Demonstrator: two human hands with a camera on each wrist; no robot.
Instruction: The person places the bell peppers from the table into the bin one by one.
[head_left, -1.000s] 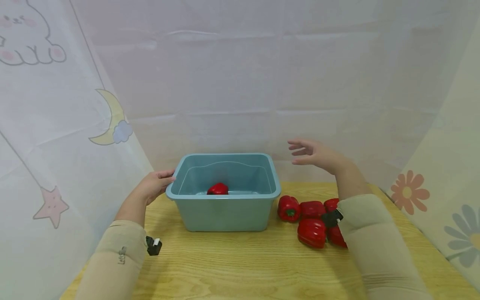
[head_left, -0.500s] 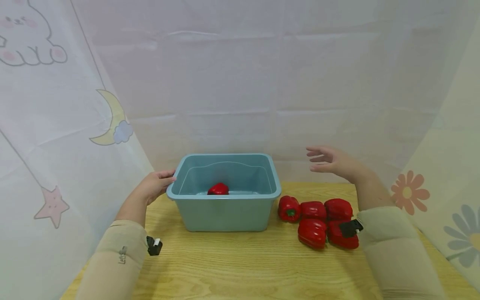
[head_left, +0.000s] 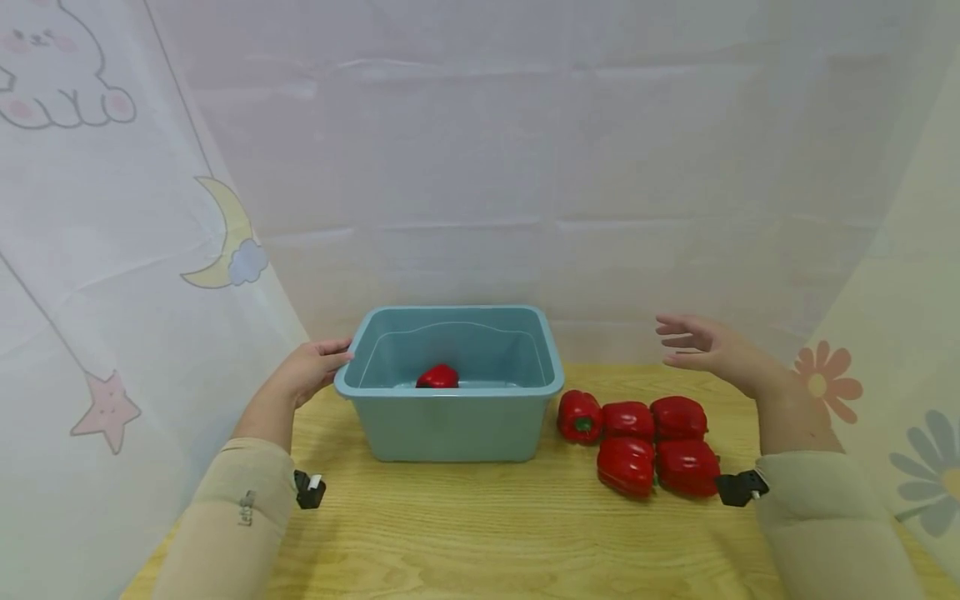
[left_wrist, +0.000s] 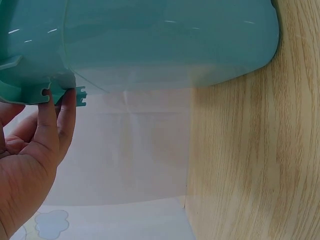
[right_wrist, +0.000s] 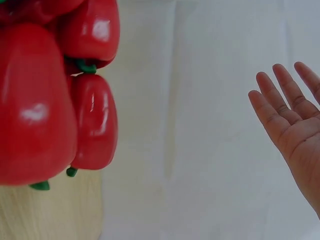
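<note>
A teal plastic tub stands on the wooden table, with one red bell pepper lying inside it. My left hand grips the tub's left rim; in the left wrist view its fingers press up under the lip of the tub. Several more red peppers lie in a cluster on the table just right of the tub. My right hand hovers open and empty above and behind that cluster, fingers straight. The peppers fill the left of the right wrist view.
White fabric curtains with printed moon, star and flower shapes close in the table at the back and both sides. Bare wood stretches in front of the tub to the near edge. Small black clips sit at both sleeve cuffs.
My right hand has drifted right and down, away from the tub, and its arm no longer covers the pepper cluster. The left hand, tub and peppers have stayed put.
</note>
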